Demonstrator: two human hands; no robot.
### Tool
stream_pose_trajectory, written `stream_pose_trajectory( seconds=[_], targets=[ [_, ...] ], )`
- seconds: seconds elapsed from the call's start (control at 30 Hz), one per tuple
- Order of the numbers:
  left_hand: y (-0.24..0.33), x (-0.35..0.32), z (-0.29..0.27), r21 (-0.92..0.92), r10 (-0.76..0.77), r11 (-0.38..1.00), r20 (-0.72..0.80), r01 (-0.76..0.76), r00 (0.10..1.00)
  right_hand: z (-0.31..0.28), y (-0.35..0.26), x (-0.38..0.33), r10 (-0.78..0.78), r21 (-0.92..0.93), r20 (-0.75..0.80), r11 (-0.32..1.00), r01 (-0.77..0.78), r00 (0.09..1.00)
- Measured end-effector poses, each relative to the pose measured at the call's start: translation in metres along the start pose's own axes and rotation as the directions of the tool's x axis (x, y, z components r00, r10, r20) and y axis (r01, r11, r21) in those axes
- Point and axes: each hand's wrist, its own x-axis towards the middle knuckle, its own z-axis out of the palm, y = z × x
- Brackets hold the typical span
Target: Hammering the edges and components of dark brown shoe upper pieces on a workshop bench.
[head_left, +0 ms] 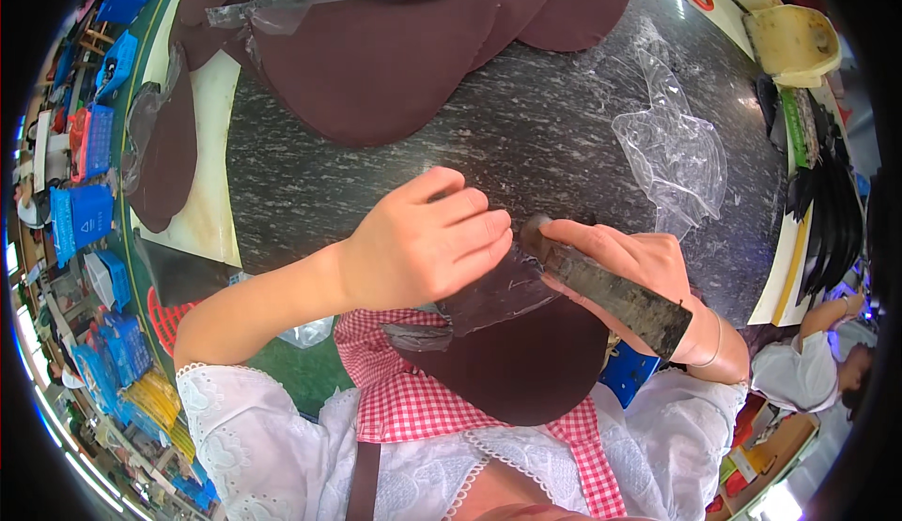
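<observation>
The person stands tight against the edge of a dark speckled stone bench (526, 136), and a rounded dark-brown leather piece (512, 357) hangs half off that edge over a red-checked apron (404, 399). That overhang seems deliberate: it leaves only the upper margin of the piece lying on the hard stone, right where the tool meets it.

The left hand (423, 244) lies palm down on the upper margin of the piece, fingers together and pressing flat rather than curled around anything; I take it as a clamp to stop the leather sliding. The right hand (639, 267) is closed around a long flat tool with a worn, dark handle (615, 295), probably a skiving knife, though the blade end is hidden just beside the left fingertips. It is held low and slanted, handle trailing toward the person's right side, which would suit shaving along the edge rather than cutting down.

A greyish, scuffed strip (489, 291) shows on the leather below the left hand. At the far side of the bench more dark-brown pieces (376, 61) lie overlapped in a stack, well apart from the hands, and a crumpled clear plastic sheet (672, 150) rests near the right hand, pushed off the working spot
</observation>
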Motion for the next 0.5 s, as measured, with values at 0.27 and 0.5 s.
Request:
stream_pose_trajectory(
  seconds=[0.27,0.5],
  targets=[
    [0.014,0.003,0.001,0.254,0.148,0.955,0.05,-0.156,0.988,-0.006,0.0,0.008,-0.02,0.017,0.023,1.0,0.02,1.0],
    [0.012,-0.002,-0.011,-0.149,-0.348,0.925,0.031,0.349,0.937,0.002,-0.001,0.009,-0.005,0.023,0.04,1.0,0.004,0.999]
  ],
)
